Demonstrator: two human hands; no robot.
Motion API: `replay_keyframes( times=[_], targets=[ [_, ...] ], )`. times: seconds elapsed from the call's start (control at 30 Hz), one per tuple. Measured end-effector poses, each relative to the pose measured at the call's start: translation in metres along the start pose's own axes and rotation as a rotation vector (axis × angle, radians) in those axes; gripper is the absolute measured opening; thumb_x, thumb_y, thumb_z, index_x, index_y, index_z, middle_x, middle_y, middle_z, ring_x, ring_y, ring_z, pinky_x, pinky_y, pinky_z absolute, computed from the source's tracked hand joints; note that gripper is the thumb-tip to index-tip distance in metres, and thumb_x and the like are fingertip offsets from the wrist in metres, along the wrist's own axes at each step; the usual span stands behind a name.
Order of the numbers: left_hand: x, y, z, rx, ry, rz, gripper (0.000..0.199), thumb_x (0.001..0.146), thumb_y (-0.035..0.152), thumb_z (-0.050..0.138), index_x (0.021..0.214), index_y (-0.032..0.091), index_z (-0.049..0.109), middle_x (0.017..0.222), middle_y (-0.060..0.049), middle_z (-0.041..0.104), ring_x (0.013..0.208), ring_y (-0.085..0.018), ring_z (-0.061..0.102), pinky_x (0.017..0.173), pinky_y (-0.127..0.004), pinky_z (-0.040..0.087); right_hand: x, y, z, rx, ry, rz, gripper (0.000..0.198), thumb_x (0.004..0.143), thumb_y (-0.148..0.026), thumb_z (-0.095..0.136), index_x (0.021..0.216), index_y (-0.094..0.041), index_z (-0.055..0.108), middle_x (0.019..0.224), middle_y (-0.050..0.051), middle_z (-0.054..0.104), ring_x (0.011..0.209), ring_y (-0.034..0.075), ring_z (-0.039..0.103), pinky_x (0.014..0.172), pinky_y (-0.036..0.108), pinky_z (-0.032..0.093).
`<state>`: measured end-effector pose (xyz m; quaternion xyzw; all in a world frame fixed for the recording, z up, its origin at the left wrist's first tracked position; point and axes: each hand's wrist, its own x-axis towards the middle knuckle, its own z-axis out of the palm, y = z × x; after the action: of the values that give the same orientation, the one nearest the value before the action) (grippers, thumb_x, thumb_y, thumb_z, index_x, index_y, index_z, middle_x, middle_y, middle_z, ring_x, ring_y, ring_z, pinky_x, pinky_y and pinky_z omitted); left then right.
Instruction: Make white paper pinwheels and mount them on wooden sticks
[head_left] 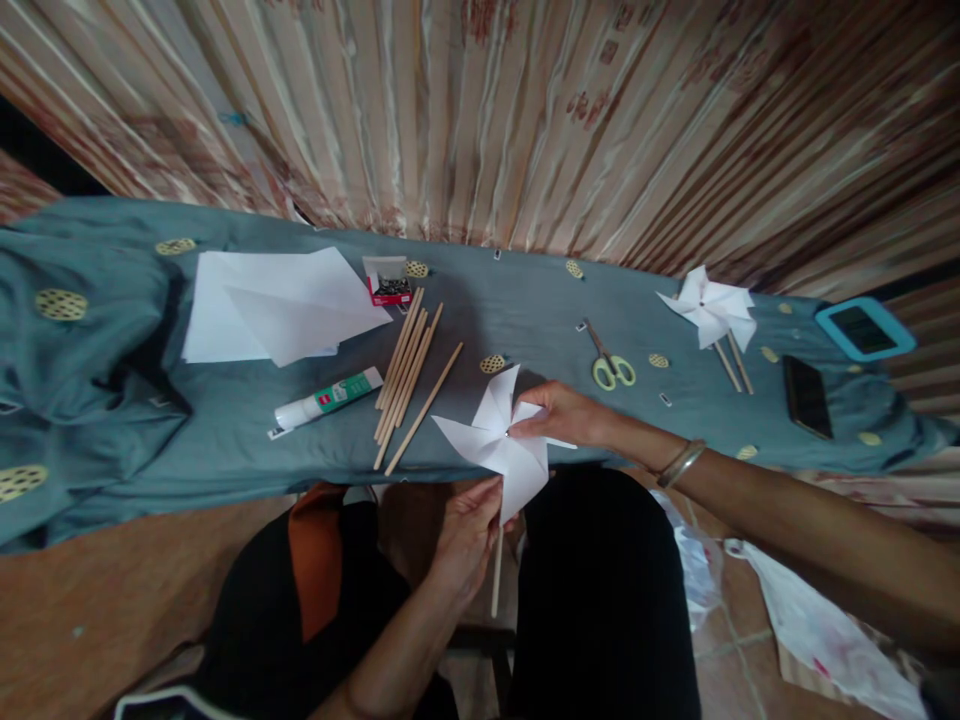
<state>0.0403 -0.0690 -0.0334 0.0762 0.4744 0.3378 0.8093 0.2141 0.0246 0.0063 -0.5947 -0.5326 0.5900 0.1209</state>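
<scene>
A white paper pinwheel (491, 447) on a thin wooden stick (497, 575) is held over my lap at the table's front edge. My left hand (469, 530) is closed round the stick just under the blades, partly behind the paper. With the thumb near the pin at the centre, my right hand (555, 412) grips the pinwheel from its right side; the fingers behind the paper are hidden. Left of the pinwheel lie several loose wooden sticks (409, 375). Scissors (609, 362) with pale green handles rest beyond my right hand.
White paper sheets (225, 305), a glue bottle (330, 397) and an open red box of pins (390, 283) lie to the left. Finished pinwheels (709, 305), a dark phone (808, 396) and a blue-framed device (865, 329) are at the right. A curtain (480, 120) hangs behind the cloth-covered table (517, 310).
</scene>
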Motion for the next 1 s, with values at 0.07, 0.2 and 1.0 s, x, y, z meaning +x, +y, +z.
replay_keyframes(
  times=[0.07,0.2,1.0],
  targets=[
    [0.001,-0.002,-0.002,-0.008,0.0,0.001,0.045,0.045,0.038,0.089,0.081,0.012,0.078,0.072,-0.009,0.072,0.054,-0.01,0.056,0.05,-0.02,0.04,-0.002,0.001,0.0,0.016,0.007,0.002,0.027,0.058,-0.037,0.075,0.067,-0.013,0.067,0.059,-0.004,0.059,0.055,0.009,0.049,0.052,0.021,0.037],
    [0.003,-0.006,-0.006,-0.008,0.006,0.006,0.047,0.047,0.037,0.089,0.085,0.013,0.078,0.075,-0.009,0.074,0.057,-0.012,0.059,0.051,-0.021,0.043,-0.005,0.003,0.002,0.007,0.046,-0.011,0.03,0.057,-0.04,0.075,0.067,-0.013,0.066,0.06,-0.003,0.059,0.057,0.009,0.049,0.053,0.022,0.037],
    [-0.005,-0.002,-0.003,-0.02,0.001,0.105,0.041,0.042,0.033,0.091,0.074,0.011,0.078,0.059,-0.005,0.07,0.044,-0.008,0.055,0.042,-0.017,0.042,-0.023,-0.009,0.013,0.274,0.074,0.031,0.03,0.05,-0.032,0.086,0.063,-0.014,0.065,0.057,-0.005,0.063,0.052,0.008,0.052,0.053,0.022,0.041]
  ],
)
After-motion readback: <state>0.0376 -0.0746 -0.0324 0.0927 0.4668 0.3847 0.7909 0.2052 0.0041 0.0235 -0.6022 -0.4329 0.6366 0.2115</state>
